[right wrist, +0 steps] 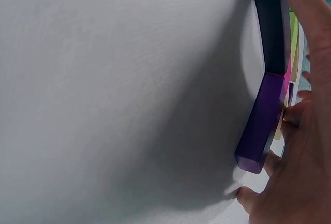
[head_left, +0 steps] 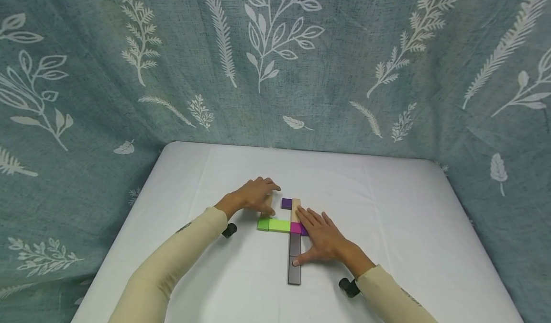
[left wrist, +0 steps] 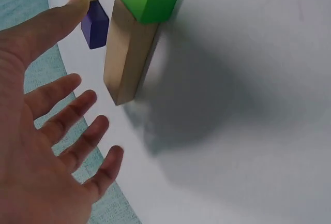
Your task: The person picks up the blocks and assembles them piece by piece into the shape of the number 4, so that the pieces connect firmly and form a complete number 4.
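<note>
Flat on the table lies a joined layout of coloured blocks. My left hand (head_left: 257,196) hovers over a plain wooden block (left wrist: 124,53) beside a green block (head_left: 263,224), its fingers spread and apart from the wood in the left wrist view. My right hand (head_left: 323,237) is stretched along the other side, thumb at the dark grey blocks (head_left: 294,271), fingers by a second wooden block (head_left: 295,206) and partly covering a long purple block (right wrist: 261,123). A lime block (head_left: 280,225) meets a magenta block (head_left: 295,228) at the middle. A small purple block (head_left: 286,203) adjoins the second wooden block.
A white-covered table (head_left: 344,184) extends around the blocks. Behind and beside it hangs a teal leaf-patterned cloth (head_left: 318,112). Dark wrist devices (head_left: 349,287) sit under both forearms, close above the table.
</note>
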The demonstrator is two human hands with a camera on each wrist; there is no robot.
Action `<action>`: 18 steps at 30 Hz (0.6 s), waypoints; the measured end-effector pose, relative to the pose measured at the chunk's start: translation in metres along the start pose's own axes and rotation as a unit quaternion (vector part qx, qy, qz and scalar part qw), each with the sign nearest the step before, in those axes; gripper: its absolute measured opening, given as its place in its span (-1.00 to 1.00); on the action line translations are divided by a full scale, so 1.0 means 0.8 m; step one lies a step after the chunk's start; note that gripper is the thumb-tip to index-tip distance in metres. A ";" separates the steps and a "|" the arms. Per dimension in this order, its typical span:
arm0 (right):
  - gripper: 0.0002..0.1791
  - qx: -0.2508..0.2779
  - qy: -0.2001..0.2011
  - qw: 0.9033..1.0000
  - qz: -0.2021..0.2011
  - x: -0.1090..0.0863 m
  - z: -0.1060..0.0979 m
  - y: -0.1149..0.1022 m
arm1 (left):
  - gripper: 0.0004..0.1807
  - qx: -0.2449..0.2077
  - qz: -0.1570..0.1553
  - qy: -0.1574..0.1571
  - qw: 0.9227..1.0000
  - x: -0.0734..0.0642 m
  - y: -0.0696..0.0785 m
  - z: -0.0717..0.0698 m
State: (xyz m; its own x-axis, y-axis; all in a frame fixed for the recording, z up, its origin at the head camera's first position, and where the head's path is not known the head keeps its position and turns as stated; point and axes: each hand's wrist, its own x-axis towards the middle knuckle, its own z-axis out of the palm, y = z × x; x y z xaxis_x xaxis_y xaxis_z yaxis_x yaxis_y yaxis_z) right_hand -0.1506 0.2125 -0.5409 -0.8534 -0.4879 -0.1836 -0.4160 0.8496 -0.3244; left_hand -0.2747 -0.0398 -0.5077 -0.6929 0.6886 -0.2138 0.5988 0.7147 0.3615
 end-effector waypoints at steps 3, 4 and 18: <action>0.59 0.001 -0.001 1.000 0.000 -0.001 0.000 0.000 | -0.21 0.013 0.002 0.018 1.000 0.005 0.003 0.005; 0.59 0.002 -0.001 1.000 0.000 -0.001 0.000 -0.001 | -0.22 0.018 0.000 0.021 1.000 0.007 0.004 0.007; 0.59 0.007 0.004 1.000 -0.007 -0.002 -0.001 0.001 | -0.44 0.011 0.009 0.056 0.998 0.026 0.019 0.024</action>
State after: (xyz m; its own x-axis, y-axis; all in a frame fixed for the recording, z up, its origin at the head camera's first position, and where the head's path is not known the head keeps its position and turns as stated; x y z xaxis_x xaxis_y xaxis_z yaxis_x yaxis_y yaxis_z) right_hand -0.1500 0.2137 -0.5404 -0.8500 -0.4982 -0.1711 -0.4238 0.8397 -0.3396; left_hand -0.2725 -0.0124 -0.5242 -0.7219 0.6841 -0.1043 0.6191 0.7058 0.3444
